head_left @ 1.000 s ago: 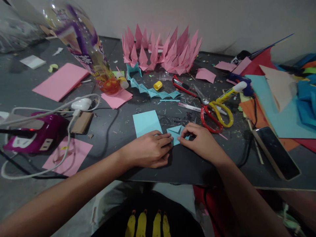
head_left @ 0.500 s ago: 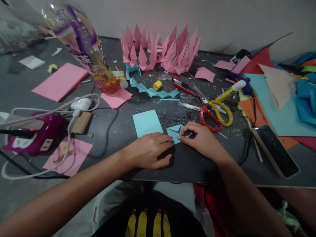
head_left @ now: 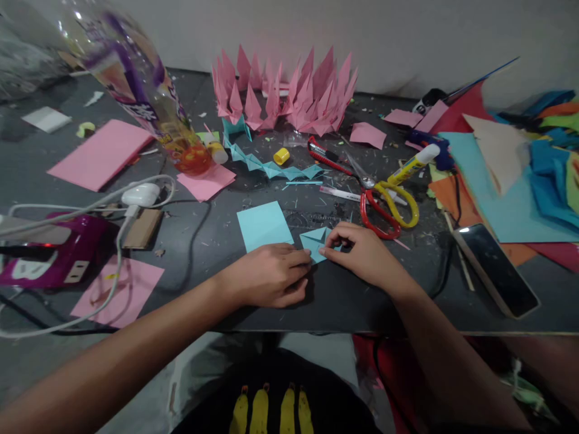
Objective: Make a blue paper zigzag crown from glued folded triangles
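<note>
A small piece of folded light-blue paper [head_left: 315,239] with triangular flaps lies flat on the dark table between my hands. My right hand [head_left: 362,253] pinches its right side between thumb and fingers. From the other side, my left hand [head_left: 274,276] rests on the table with curled fingers, its fingertips at the paper's left edge; its underside is hidden. Just beyond the left hand lies a square light-blue sheet [head_left: 265,224], its near edge partly covered by that hand. Farther back, a zigzag chain of folded blue paper [head_left: 271,169] stretches across the table.
Pink folded-paper spikes [head_left: 284,99] stand at the back. Scissors [head_left: 382,205], a glue stick [head_left: 414,164] and a phone [head_left: 495,268] are on the right. A tall bottle [head_left: 149,96], a pink paper stack [head_left: 102,154] and a purple power strip [head_left: 67,247] with cables occupy the left.
The whole view has shifted slightly, so things on the table appear farther left. Both hands stay at the folded blue paper, with only small finger movement.
</note>
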`<control>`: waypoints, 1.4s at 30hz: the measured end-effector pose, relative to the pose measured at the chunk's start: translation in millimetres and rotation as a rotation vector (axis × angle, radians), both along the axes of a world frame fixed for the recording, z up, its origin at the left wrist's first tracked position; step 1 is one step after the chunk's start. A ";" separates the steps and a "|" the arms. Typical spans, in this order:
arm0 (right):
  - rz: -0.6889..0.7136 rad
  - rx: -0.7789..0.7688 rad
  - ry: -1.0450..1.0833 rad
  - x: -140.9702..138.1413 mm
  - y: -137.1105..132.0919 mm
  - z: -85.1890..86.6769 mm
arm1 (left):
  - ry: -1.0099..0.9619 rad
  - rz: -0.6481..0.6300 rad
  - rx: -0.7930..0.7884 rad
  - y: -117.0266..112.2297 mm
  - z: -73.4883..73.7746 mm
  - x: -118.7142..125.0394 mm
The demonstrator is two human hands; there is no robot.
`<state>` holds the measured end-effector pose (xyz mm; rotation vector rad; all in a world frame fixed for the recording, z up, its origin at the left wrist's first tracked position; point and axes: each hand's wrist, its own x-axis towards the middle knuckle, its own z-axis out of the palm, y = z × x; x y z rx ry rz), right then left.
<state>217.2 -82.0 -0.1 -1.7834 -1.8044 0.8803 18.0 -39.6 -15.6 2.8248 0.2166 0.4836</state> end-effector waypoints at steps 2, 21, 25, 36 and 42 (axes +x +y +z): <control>-0.005 -0.003 -0.006 -0.2 0.2 0.3 | -0.030 0.000 -0.032 1.1 -0.6 -0.9; 0.014 0.021 0.000 -0.1 -0.2 -0.5 | 0.058 0.030 0.034 -2.7 1.3 1.2; 0.023 0.025 -0.006 0.4 -0.4 -1.1 | 0.097 0.067 0.052 -7.8 3.8 3.5; 0.080 0.002 -0.007 6.7 -3.1 -1.2 | 0.150 0.150 0.070 -16.8 7.7 8.6; 0.180 -0.090 0.041 21.1 3.6 2.2 | 0.131 0.057 0.033 -6.3 6.2 0.9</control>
